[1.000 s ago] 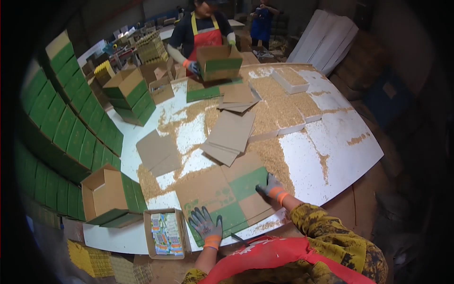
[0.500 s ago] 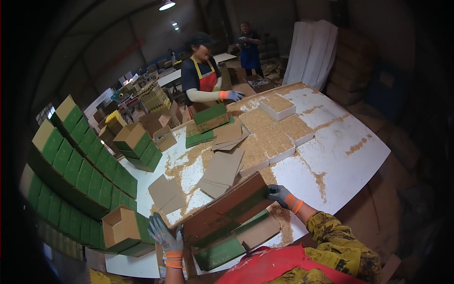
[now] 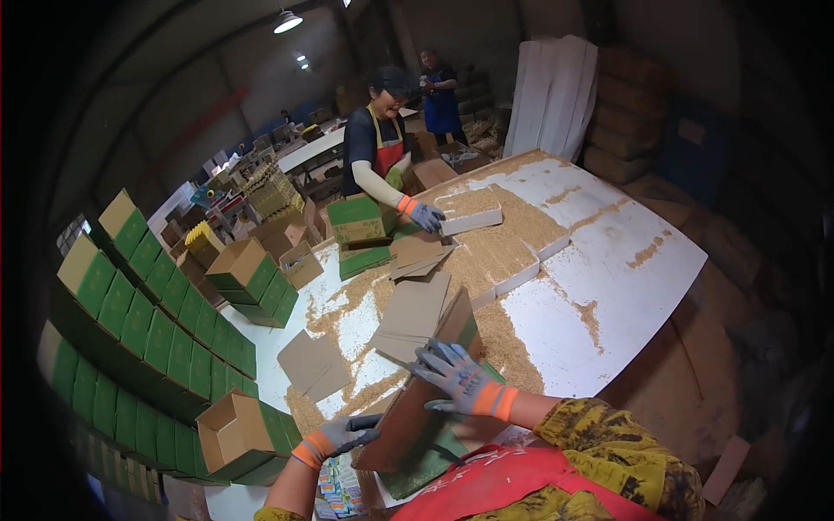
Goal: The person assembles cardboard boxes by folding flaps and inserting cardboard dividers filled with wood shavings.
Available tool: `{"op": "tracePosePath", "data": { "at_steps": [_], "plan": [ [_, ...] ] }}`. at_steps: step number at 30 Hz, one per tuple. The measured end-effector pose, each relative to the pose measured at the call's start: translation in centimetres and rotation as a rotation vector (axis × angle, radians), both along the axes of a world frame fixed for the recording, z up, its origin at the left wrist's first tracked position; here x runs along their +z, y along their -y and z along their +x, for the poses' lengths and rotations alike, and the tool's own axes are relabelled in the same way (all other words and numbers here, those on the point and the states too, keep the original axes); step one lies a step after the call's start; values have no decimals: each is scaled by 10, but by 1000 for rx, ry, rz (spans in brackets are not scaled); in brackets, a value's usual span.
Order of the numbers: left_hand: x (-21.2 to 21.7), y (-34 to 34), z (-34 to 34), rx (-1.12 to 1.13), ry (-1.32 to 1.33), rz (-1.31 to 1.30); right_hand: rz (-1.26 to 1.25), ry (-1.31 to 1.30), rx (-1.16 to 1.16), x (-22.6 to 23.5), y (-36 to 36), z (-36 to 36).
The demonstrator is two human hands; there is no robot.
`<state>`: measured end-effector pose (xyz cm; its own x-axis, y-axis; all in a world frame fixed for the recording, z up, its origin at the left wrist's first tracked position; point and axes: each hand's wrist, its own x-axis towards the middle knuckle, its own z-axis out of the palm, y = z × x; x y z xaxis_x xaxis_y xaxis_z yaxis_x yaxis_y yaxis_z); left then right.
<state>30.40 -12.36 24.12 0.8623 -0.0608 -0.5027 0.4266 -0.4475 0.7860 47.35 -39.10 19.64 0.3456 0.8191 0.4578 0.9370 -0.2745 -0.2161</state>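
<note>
A brown and green cardboard box [image 3: 393, 431] stands tilted in front of me, partly folded open. My left hand [image 3: 334, 437], in a grey glove with an orange cuff, has its fingers closed around the box's left edge. Across the upper part of the box, my right hand [image 3: 462, 382], gloved alike, lies with fingers stretched and spread against the cardboard. Its far side is partly hidden by that hand. Under the box, a green cardboard piece [image 3: 419, 473] shows near my red apron.
Brown cardboard sheets [image 3: 413, 317] lie on the white table [image 3: 608, 286], beside white trays [image 3: 519, 280] filled with shavings. Green boxes [image 3: 139, 304] are stacked left. Across the table, a co-worker [image 3: 382, 148] reaches to a tray; another person [image 3: 441, 95] stands behind.
My right hand has moved left from the box's far right end onto its panel, and the box has turned and tilted up. The co-worker's hand has come down to a tray, which shifted left.
</note>
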Motion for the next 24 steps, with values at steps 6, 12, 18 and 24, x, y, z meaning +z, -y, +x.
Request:
{"op": "tracePosePath", "data": {
  "at_steps": [6,12,18,24],
  "plan": [
    [-33,14,-3,8,426,5,-11,8,-34,-4,46,-10],
    [-17,-8,-3,519,777,387,220,-110,20,9,64,-22],
    [-3,-7,-23,743,744,298,103,-190,154,48,88,-22],
    [-72,76,0,22,628,794,-137,-320,506,35,55,-38]
  ]
}}
